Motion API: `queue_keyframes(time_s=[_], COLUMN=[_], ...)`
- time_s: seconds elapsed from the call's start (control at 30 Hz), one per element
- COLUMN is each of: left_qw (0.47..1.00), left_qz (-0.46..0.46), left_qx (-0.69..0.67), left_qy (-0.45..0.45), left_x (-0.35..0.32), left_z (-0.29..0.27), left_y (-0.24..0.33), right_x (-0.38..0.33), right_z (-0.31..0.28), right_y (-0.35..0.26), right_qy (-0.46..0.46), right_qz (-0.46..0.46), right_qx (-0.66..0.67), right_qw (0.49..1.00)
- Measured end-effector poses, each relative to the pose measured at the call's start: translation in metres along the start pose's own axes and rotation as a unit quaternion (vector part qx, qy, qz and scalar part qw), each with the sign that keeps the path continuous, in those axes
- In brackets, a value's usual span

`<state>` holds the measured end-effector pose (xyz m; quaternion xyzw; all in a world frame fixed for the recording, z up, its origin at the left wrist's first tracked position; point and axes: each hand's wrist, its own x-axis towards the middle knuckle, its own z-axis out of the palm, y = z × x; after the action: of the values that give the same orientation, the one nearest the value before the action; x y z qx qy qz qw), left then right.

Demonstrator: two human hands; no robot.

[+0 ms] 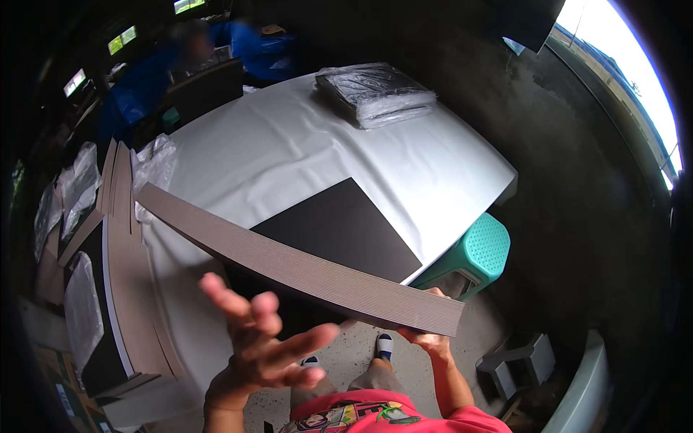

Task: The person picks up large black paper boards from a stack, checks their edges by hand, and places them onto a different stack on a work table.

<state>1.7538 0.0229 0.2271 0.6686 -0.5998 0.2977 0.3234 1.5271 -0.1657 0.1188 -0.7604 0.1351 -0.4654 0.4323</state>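
The stack of boards (pixel 310 273) is slung diagonally across the near side of the table (pixel 238 162), its long ribbed, grey-brown edge turned toward the wearer, far end up at the left, near end down at the right! And it's the right hand (pixel 431 340) doing the gripping, clamped on that near end, some fingers (pixel 436 292) showing on the far side of the edge, the rest of the hand beneath it. Over to the left hand (pixel 268 339): up in front of the stack, fingers spread wide and curling a little, nothing between them; whether any fingertip brushes the boards, I cannot tell from here. Nor can I tell whether the far end of the stack rests on the table or hangs just over it. Just beyond the stack, a black sheet (pixel 343 224) lies flat on the white, rippled table covering, one corner pointing away. Further back, a plastic-wrapped bundle (pixel 377 92) sits close to the far edge. Look left, and more brown-edged boards (pixel 137 296) are piled there, with crumpled clear plastic (pixel 84 307) lying across them. A green stool (pixel 488 247) stands by the table's right side, a grey angular frame (pixel 516 364) is down on the floor (pixel 426 393), and away at the far left, a blurred person in blue (pixel 191 54) is in the shadows.
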Motion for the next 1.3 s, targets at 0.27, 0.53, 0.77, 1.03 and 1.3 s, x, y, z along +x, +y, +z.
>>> queue_keyframes(time_s=[0.27,0.53,0.77,1.03,1.3], left_qw=[0.981,0.975,0.978,0.966,0.948], left_qz=[-0.106,-0.128,-0.124,-0.171,-0.226], left_qx=[-0.066,0.026,0.040,0.117,0.106], left_qy=[-0.147,-0.179,-0.164,-0.156,-0.199], left_x=[0.077,0.083,0.085,0.092,0.092], left_z=[0.034,0.040,0.053,0.064,0.069], left_y=[0.058,0.068,0.068,0.077,0.078], right_x=[0.015,0.073,0.147,0.168,0.176], right_z=[0.006,-0.030,-0.020,-0.024,-0.024], right_y=[-0.005,0.011,-0.002,0.020,0.026], right_qy=[-0.094,-0.328,-0.456,-0.476,-0.471], right_qz=[-0.150,-0.117,-0.224,-0.213,-0.245], right_qx=[0.010,0.276,0.355,0.420,0.432], right_qw=[0.984,0.896,0.784,0.743,0.729])
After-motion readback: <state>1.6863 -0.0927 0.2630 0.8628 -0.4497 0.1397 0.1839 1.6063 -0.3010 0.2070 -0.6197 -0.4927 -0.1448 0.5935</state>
